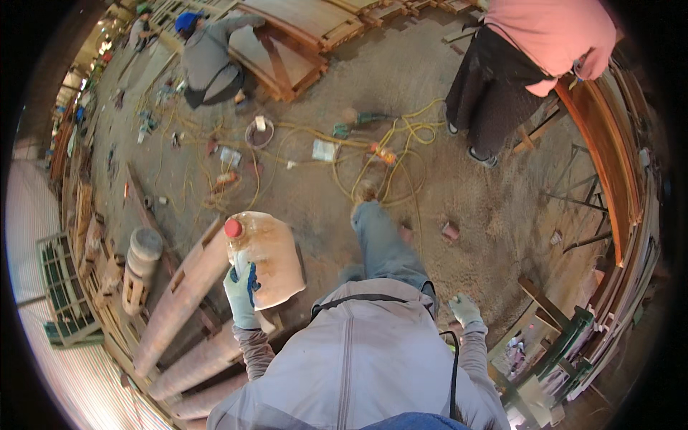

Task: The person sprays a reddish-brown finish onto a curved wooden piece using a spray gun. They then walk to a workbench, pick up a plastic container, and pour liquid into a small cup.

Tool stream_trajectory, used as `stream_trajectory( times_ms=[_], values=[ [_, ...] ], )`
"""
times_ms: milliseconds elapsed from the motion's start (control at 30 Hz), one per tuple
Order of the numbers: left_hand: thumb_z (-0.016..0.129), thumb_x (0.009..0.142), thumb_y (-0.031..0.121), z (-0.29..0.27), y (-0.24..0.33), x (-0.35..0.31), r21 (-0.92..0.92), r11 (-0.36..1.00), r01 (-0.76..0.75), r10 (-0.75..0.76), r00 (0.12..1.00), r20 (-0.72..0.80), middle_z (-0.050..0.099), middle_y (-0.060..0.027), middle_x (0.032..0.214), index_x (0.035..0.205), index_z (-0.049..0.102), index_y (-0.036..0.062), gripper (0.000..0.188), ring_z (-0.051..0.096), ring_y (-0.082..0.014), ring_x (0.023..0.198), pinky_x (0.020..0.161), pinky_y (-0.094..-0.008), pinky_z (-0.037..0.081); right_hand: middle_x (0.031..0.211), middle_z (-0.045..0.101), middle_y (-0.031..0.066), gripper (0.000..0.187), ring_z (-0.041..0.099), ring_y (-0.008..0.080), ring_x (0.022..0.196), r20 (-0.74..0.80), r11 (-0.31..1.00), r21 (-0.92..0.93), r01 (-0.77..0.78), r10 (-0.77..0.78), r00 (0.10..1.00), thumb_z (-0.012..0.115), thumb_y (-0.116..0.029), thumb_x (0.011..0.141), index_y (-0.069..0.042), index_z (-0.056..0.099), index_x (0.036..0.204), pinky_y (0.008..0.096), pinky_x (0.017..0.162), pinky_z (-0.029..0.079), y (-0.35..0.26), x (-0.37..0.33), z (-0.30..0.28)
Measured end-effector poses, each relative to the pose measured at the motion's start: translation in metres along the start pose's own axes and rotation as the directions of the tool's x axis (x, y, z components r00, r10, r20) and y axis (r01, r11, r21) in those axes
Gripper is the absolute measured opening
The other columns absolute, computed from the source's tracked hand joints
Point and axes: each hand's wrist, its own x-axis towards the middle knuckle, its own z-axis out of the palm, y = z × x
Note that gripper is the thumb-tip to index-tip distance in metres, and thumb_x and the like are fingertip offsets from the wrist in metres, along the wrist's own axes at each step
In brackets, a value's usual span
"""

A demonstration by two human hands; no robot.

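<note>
My left hand (242,294), in a pale glove with dark blue patches, is wrapped around the left side of a big, cloudy, brown-stained plastic jug with a red round cap (274,261), left of centre in the frame. The handle seems to sit under my fingers; for a steady carry, a full grip and a quiet wrist look best, since any liquid inside could slosh. My right hand (466,310), in a pale glove at lower right of centre, hangs well apart from the jug; I cannot tell how far its fingers curl. My front shoe (366,192) is close to looped yellow cable (315,132) and an orange connector block (383,153) at upper centre, so a high, careful step is wise. Thick round wooden poles (180,299) lie at lower left; the jug should swing clear of them.
</note>
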Motion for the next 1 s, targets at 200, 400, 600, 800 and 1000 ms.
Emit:
stream_trajectory(
  times_ms=[200,400,600,800,1000],
  values=[
    [0.069,0.086,0.015,0.089,0.104,0.141,0.043,0.998,0.038,-0.041,0.996,0.073,0.056,0.0019,0.068,0.093,0.061,0.0034,0.017,0.049,-0.0066,0.051,0.044,-0.0218,0.041,0.102,0.064,0.0151,0.034,0.061,0.0348,0.097,-0.315,0.99,-0.023,0.136,-0.136,0.939,0.058,-0.041,0.084,-0.012,0.063,0.101,0.0443,0.082,0.049,-0.115,0.094,-0.103],
    [0.069,0.085,0.014,0.189,0.231,0.245,0.137,0.981,-0.141,0.102,0.961,0.256,0.058,0.0009,0.07,0.093,0.061,0.0021,0.016,0.051,-0.0054,0.053,0.046,-0.0212,0.043,0.101,0.062,0.0141,0.033,0.061,0.0326,0.095,-0.626,0.804,-0.197,0.561,-0.544,0.56,0.063,-0.032,0.086,-0.009,0.062,0.109,0.0422,0.081,0.049,-0.345,0.158,-0.3],
    [0.07,0.083,0.014,0.322,0.351,0.338,0.23,0.888,-0.398,0.263,0.85,0.456,0.06,-0.0005,0.067,0.09,0.063,-0.0001,0.018,0.053,-0.0053,0.056,0.05,-0.0242,0.043,0.101,0.061,0.012,0.045,0.06,0.03,0.093,-0.683,0.553,-0.287,0.782,-0.691,0.237,0.067,-0.032,0.082,-0.009,0.057,0.12,0.0402,0.079,0.049,-0.567,0.184,-0.472],
    [0.07,0.074,0.024,0.483,0.466,0.452,0.461,0.38,-0.802,0.348,0.585,0.732,0.067,-0.0211,0.086,0.103,0.065,0.0013,0.037,0.065,-0.0344,0.076,0.07,-0.0415,0.05,0.089,0.061,0.008,0.043,0.061,0.0255,0.079,-0.717,0.562,-0.429,0.707,-0.688,0.113,0.065,-0.039,0.079,-0.012,0.058,0.113,0.0382,0.067,0.049,-0.714,0.278,-0.582],
    [0.068,0.077,0.034,0.642,0.551,0.488,0.283,0.266,-0.922,0.238,0.347,0.907,0.067,-0.0211,0.095,0.11,0.064,0.0038,0.045,0.064,-0.037,0.088,0.079,-0.0442,0.049,0.08,0.062,0.0075,0.035,0.062,0.0258,0.073,-0.847,0.833,-0.261,0.488,-0.44,0.299,0.064,-0.045,0.082,-0.013,0.058,0.094,0.0391,0.062,0.049,-0.709,0.358,-0.694]
  ],
)
